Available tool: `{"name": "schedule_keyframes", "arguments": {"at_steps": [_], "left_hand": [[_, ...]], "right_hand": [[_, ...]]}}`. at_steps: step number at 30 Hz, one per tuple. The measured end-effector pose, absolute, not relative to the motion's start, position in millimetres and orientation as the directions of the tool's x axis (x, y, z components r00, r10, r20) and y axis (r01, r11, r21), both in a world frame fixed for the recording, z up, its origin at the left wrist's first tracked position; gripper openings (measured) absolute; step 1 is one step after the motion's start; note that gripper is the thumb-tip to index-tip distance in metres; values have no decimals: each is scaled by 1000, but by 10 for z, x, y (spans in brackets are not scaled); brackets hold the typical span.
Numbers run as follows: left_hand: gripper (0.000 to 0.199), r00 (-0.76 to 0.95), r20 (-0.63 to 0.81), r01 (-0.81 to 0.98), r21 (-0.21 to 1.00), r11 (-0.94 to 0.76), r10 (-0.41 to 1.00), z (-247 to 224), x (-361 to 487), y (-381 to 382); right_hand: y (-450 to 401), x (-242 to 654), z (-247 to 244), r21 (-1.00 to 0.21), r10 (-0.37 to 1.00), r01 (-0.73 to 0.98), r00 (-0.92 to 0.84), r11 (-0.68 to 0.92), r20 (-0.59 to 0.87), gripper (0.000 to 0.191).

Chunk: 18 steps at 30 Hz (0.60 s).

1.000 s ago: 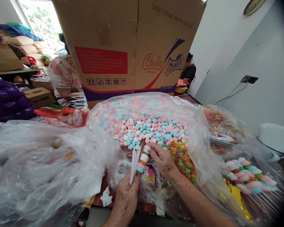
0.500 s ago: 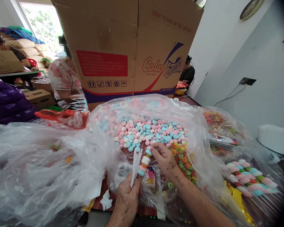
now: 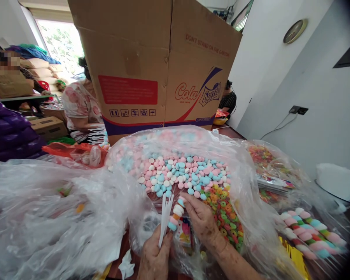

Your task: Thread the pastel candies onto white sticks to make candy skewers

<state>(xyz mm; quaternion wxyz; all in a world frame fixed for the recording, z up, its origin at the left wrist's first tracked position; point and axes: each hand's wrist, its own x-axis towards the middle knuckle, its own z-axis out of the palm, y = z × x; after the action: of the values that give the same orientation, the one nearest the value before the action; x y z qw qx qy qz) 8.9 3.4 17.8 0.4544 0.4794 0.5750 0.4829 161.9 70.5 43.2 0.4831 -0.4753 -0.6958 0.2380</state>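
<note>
My left hand [image 3: 155, 252] is closed around a bundle of thin white sticks [image 3: 165, 219] and the lower end of a candy skewer [image 3: 178, 210]. Blue, pink, white and orange pieces are stacked along the skewer, which leans slightly right. The fingertips of my right hand [image 3: 202, 217] pinch the top of it, at a pink piece beside a blue one. Just beyond my hands, pink, blue and white marshmallows [image 3: 181, 171] spread out of a clear plastic bag [image 3: 242, 167]. Colourful gummy rings [image 3: 226, 217] lie to the right of my right hand.
A large cardboard box [image 3: 134, 50] stands behind the marshmallows. Finished-looking candy skewers [image 3: 312, 233] lie at the right. Crumpled clear plastic [image 3: 55, 217] covers the left side, with a red bag [image 3: 76, 151] behind it. A person in a patterned shirt [image 3: 80, 101] sits behind at the left.
The view has tilted up a little, so everything sits lower. My right fingers stay at the skewer's top, and my left hand keeps the sticks and skewer.
</note>
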Motion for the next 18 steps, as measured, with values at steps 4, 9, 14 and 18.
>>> {"name": "schedule_keyframes", "arguments": {"at_steps": [4,9,14,18], "left_hand": [[44,-133,-74,121,989,90,988,176,81,34],[37,-111,-104,139,983,119,988,180,42,44],[36,-106,-100,115,987,112,989,133,33,69],[37,-143,-90,53,994,98,986,82,55,101]], "right_hand": [[674,1577,389,-752,862,445,-101,485,497,31],[646,1537,488,-676,801,452,-176,582,572,31],[671,1532,572,-609,744,435,-287,663,604,33],[682,1576,576,-675,802,434,-298,597,518,34]]}}
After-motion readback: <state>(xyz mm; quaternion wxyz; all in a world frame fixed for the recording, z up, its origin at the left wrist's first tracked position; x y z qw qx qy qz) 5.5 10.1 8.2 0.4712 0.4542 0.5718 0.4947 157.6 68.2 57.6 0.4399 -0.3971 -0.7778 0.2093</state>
